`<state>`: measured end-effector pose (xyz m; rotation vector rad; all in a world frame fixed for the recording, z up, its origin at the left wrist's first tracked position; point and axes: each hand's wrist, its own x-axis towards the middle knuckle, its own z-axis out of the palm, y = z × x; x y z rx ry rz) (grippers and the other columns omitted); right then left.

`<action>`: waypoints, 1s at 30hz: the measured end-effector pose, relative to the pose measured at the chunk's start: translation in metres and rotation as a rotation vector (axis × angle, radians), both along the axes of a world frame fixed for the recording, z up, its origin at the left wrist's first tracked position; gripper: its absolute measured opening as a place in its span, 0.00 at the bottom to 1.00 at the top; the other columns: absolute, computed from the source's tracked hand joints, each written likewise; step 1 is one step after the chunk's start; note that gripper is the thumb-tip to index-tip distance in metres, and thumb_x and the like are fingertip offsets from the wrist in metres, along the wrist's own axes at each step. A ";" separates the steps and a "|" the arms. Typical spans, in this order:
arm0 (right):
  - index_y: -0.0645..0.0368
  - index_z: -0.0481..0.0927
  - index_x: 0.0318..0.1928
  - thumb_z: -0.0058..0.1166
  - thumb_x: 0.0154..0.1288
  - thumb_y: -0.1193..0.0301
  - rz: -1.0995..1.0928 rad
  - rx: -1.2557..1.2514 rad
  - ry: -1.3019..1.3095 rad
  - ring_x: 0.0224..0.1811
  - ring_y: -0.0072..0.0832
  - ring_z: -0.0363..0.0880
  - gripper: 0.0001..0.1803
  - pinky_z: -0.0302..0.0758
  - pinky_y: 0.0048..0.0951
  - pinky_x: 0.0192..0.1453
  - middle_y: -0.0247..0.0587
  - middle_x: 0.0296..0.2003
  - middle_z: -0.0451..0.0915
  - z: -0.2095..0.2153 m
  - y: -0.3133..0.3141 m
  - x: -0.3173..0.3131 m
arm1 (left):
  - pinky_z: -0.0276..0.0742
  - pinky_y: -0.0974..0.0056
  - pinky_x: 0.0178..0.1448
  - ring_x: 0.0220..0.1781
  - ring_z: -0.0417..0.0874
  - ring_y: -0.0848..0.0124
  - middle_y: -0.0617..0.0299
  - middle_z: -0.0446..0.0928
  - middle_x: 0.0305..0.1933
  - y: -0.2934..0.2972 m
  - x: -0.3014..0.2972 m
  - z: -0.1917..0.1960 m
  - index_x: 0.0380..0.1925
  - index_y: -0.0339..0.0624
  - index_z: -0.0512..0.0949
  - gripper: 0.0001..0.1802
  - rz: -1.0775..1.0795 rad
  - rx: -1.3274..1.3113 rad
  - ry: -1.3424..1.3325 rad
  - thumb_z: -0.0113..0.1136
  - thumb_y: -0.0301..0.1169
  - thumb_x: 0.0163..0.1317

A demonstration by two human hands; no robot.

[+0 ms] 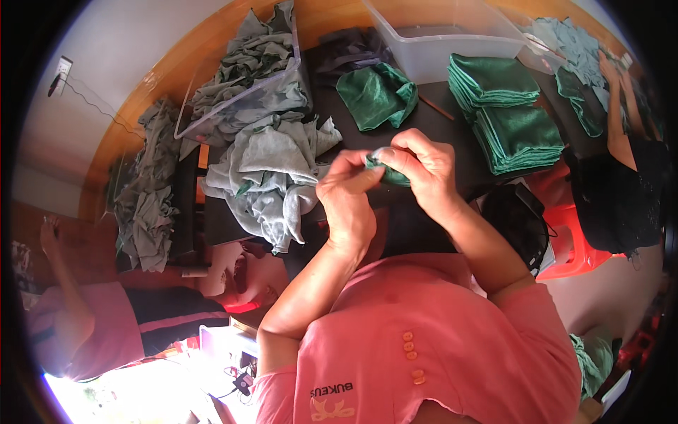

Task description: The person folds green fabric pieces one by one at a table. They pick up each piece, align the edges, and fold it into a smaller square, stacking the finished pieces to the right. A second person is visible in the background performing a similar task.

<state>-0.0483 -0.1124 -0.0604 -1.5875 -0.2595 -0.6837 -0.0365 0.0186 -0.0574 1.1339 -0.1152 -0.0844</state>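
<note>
My left hand (347, 206) and my right hand (429, 175) meet over the table's near edge. Both pinch a small bunched piece of green velvety cloth (395, 177), whose paler grey side shows at the fingertips. Most of it is hidden by my fingers. Just beyond lies a flat green velvet piece (378, 97). Left of my hands, a loose heap of grey cloth pieces (272, 159) with bits of green spills over the table edge. On the right, green velvet pieces are stacked in two neat piles, a farther pile (494, 79) and a nearer pile (521, 134).
A see-through bin (302, 74) of grey-green cloth stands far left; another plastic bin (452, 48) is at the back. A thin brown stick (436, 106) lies between green pieces. People work at both sides, one near a red stool (565, 226). A black bag (512, 219) sits right.
</note>
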 end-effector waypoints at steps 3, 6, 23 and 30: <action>0.63 0.78 0.27 0.64 0.59 0.70 0.030 -0.217 0.004 0.19 0.16 0.67 0.11 0.65 0.23 0.23 0.36 0.16 0.72 -0.007 -0.020 0.002 | 0.69 0.70 0.34 0.30 0.75 0.75 0.64 0.78 0.31 0.012 -0.010 0.007 0.37 0.37 0.79 0.06 -0.225 0.095 0.285 0.64 0.22 0.59; 0.60 0.78 0.25 0.66 0.58 0.67 0.140 -0.277 0.012 0.16 0.20 0.70 0.12 0.66 0.26 0.21 0.37 0.16 0.73 -0.008 -0.029 0.002 | 0.66 0.69 0.28 0.22 0.68 0.74 0.65 0.69 0.23 0.026 -0.009 -0.012 0.37 0.39 0.76 0.06 -0.626 -0.308 0.486 0.62 0.28 0.63; 0.60 0.79 0.30 0.66 0.59 0.68 0.182 -0.284 0.070 0.24 0.13 0.67 0.10 0.65 0.22 0.27 0.30 0.18 0.72 -0.005 0.020 0.075 | 0.77 0.65 0.20 0.15 0.78 0.64 0.37 0.80 0.34 0.025 -0.017 0.005 0.36 0.23 0.76 0.25 -1.119 -0.394 0.189 0.55 0.43 0.67; 0.60 0.78 0.24 0.56 0.68 0.58 0.618 -0.106 0.686 0.25 0.12 0.67 0.20 0.62 0.20 0.27 0.23 0.20 0.73 0.042 -0.026 0.007 | 0.77 0.66 0.24 0.21 0.80 0.65 0.41 0.82 0.33 0.033 -0.007 0.001 0.38 0.26 0.77 0.22 -0.844 -0.215 0.096 0.64 0.40 0.61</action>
